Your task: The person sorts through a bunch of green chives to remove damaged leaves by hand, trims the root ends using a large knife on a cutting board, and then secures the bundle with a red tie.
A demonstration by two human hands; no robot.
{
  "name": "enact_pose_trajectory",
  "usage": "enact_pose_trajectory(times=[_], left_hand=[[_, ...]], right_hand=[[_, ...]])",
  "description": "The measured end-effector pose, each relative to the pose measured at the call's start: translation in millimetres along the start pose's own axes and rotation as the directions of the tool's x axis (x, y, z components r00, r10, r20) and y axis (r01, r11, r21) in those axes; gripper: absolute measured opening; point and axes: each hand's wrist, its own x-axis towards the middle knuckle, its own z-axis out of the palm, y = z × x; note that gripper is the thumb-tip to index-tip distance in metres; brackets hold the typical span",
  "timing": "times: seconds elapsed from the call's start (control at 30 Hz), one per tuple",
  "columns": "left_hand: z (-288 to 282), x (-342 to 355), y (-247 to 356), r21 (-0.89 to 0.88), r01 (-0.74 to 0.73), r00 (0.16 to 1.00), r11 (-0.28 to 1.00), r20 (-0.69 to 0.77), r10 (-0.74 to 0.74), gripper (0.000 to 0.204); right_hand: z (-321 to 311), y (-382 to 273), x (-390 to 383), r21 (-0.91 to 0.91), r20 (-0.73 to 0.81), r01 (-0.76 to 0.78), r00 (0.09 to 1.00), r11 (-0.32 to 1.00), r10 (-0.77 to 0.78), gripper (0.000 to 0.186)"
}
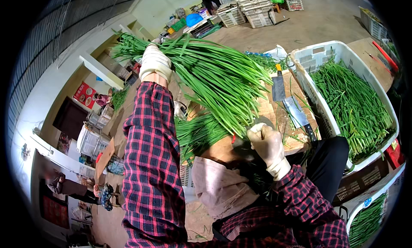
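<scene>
Left hand (155, 62) grips green stalks (219, 72); right hand (267, 144) clenches near their ends — white crate (315, 100) bordering the wooden board (289, 138) at right, open floor (322, 24) beyond, red lettered poster (85, 94) far left.

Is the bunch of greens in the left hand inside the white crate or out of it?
Out: the left hand grips the bunch of greens, left of the white crate, which holds other greens.

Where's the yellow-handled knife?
Head view, right of centre: the yellow-handled knife lies on the wooden board, between the held greens and white crate.
</scene>
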Motion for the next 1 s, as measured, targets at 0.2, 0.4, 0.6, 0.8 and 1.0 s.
enact_pose_trajectory(times=[0.2,0.4,0.6,0.8,1.0], left_hand=[[-87,95,-47,0.041,-0.152,0.983,0.988,0.114,0.146,0.028],[17,-6,-12,-0.631,0.385,0.92,0.673,0.204,-0.335,0.034],[-109,97,-79,0.343,-0.328,0.943,0.88,0.175,0.283,0.051],[-80,55,-58,-0.099,-0.018,0.979,0.995,0.2,0.038,0.041],[-64,5,-3,-0.134,-0.029,0.992,0.991,0.117,0.044,0.04]], right_hand=[[6,11,-19,0.24,0.184,-0.431,0.9,0.87,0.396,0.046],[-17,19,2,0.214,0.481,-0.603,0.75,0.768,0.455,0.026],[-36,9,-19,-0.395,0.378,-0.158,0.87,0.905,0.317,0.026],[-29,-25,36,0.426,0.279,-0.395,0.913,0.814,0.297,0.039],[-17,-19,27,0.402,0.316,-0.256,0.94,0.879,0.129,0.03]])
